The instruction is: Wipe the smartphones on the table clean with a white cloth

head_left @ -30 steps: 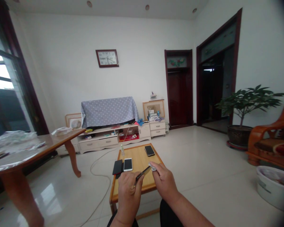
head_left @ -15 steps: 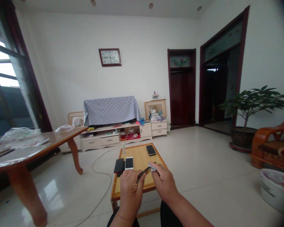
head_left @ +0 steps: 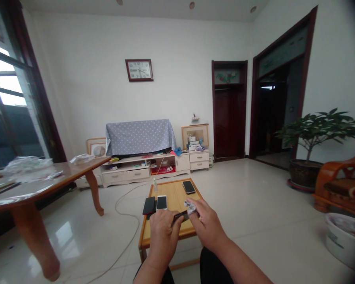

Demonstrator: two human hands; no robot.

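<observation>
With twelve o'clock being taken as straight ahead from the slab [head_left: 180, 216], the thin dark thing is being held tilted above the near part of the worktop [head_left: 174, 187]. Its lower end is being gripped by the left hand [head_left: 162, 232] at eight o'clock, and much of that end is being hidden by the fingers. A pale, crumpled cloth [head_left: 190, 207] is being pinched by the right hand [head_left: 208, 221], at three o'clock, and is being held against the slab's upper end. Both hands are being kept clamped on these things, close to each other but apart.

On the worktop, a white phone [head_left: 161, 202] is being seen at ten o'clock, screen up, its near edge being partly covered by the left hand. Just beside it, between nine and ten, a dark case [head_left: 148, 205] is being carried at the worktop's edge. A small clear bottle [head_left: 155, 184] is being stood upright at eleven, near the far corner. A black phone [head_left: 188, 187] is being left flat between twelve and one, well apart from the white phone.
</observation>
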